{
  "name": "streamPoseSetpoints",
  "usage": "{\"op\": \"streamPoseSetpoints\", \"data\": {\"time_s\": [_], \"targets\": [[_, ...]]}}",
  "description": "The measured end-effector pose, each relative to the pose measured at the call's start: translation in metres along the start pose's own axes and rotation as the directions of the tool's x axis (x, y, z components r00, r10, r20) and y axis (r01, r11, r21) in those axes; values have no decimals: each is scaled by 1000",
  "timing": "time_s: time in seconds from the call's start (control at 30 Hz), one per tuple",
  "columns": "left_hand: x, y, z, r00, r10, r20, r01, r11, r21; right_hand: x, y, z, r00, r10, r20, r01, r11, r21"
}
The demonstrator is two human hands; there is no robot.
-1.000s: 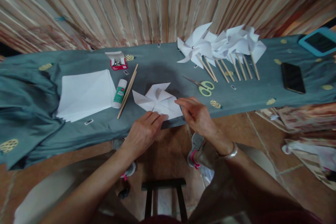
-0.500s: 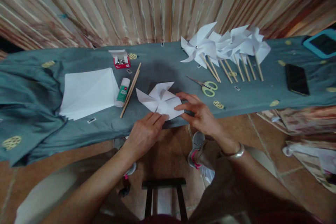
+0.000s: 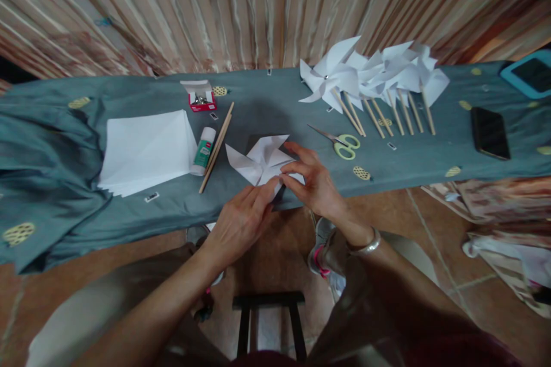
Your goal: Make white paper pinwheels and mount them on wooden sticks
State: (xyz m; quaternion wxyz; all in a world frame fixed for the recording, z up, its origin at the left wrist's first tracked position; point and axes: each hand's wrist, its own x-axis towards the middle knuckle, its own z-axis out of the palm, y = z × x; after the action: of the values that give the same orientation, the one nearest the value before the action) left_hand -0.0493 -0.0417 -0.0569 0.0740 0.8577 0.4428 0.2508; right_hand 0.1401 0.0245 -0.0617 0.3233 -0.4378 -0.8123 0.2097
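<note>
A white paper pinwheel without a stick lies near the table's front edge, several blades curled toward its middle. My left hand presses on its near side, fingers together, thumb at the lower edge. On the right side, my right hand grips a blade of the pinwheel between thumb and fingers, close to my left fingertips. Part of the near blade is hidden by my hands. Left of the pinwheel lie wooden sticks and a glue stick. Scissors with pale green handles rest to the right.
A stack of white paper lies on the left. Behind it stands an opened red box of small metal pieces. Finished pinwheels on sticks lie at the back right. A black phone and a blue-framed device are at far right.
My right hand has moved left, bringing its thumb close to my left fingertips and covering more of the pinwheel. My left thumb has shifted inward. The view has shifted slightly.
</note>
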Motion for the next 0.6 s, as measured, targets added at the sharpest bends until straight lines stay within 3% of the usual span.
{"op": "streamPoseSetpoints", "data": {"time_s": [0.37,0.6], "targets": [[-2,-2,4,996,-72,42,78,985,-152,-1,-6,8,999,-16,-28,13,994,-111],[-4,-1,4,994,-106,33,110,980,-168,-9,-9,6,992,-104,-70,92,984,-150]]}}
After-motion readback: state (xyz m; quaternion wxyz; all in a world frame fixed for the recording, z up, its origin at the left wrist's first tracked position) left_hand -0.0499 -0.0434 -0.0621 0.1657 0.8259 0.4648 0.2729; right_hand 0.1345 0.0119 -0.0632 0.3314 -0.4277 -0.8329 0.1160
